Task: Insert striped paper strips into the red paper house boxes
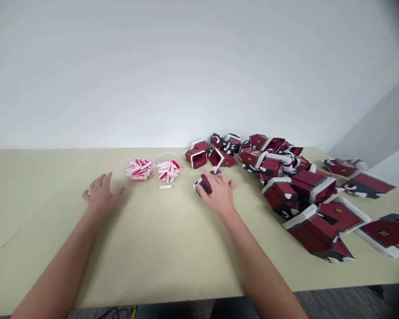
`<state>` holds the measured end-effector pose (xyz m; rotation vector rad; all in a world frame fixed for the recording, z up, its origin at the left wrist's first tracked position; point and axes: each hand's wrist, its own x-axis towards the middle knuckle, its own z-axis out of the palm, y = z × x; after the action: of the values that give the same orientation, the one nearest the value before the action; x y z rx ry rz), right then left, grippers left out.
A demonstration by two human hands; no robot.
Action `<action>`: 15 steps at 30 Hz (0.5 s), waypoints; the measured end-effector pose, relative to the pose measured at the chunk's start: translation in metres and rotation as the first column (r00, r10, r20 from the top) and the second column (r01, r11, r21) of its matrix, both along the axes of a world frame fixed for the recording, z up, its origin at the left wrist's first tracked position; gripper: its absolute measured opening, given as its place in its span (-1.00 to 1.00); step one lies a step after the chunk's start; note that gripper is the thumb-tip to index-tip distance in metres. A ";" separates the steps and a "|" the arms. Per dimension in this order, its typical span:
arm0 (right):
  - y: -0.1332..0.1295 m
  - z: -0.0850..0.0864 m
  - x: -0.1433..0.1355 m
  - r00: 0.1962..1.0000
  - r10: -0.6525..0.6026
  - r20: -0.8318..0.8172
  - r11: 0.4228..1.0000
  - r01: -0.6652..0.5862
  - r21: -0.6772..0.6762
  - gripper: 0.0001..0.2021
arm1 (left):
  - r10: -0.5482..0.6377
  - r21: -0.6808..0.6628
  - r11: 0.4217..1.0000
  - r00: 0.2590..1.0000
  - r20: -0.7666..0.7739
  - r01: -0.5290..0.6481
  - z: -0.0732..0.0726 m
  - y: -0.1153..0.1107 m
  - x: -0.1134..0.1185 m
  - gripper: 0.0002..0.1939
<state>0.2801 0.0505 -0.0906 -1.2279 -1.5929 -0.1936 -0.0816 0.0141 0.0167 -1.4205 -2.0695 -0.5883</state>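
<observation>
My right hand (218, 191) lies over a small dark-red and black box (204, 185) with white trim, its fingers wrapped around the sides. Most of that box is hidden beneath the hand. Off to the left, my left hand (101, 192) hovers above or rests on the table with fingers spread and nothing in them. Nearest to it is a clear round tub (138, 170) of red-and-white striped pieces. A second clear tub (168, 170) of similar pieces stands beside it. One loose whitish strip (166, 187) lies in front of the second tub.
Many similar dark-red boxes (314, 186) are heaped on the right of the pale table (146, 257). A smaller group, including an open box (198, 158), sits near the wall (119, 79). Dark cables (115, 313) lie on the floor below the front edge.
</observation>
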 end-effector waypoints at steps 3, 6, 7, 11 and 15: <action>0.001 -0.001 0.005 1.000 -0.018 -0.023 1.000 0.019 0.007 -0.50 | -0.046 0.023 0.999 0.999 -0.022 0.047 -0.002 0.002 -0.001 -0.30; 0.008 -0.005 0.011 0.999 0.044 0.022 0.997 -0.042 -0.071 -0.51 | -0.103 0.040 0.994 0.992 -0.077 0.106 -0.003 0.001 0.002 -0.44; 0.009 -0.006 0.011 0.997 0.071 0.028 0.994 -0.068 -0.082 -0.52 | -0.125 0.051 0.990 0.987 -0.102 0.130 -0.004 0.001 0.004 -0.48; 0.000 -0.002 0.007 0.983 0.181 -0.015 0.983 -0.182 -0.034 -0.50 | -0.238 0.059 0.966 0.953 -0.189 0.252 -0.011 -0.003 0.021 -0.55; -0.018 0.003 0.001 0.975 0.212 -0.059 0.977 -0.212 0.004 -0.48 | -0.383 -0.046 0.922 0.895 -0.228 0.383 -0.021 -0.008 0.045 -0.61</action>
<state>0.2813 0.0325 -0.0880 -1.0467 -1.6595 -0.0179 -0.0364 0.0066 -0.0042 -1.8226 -1.6153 -0.5428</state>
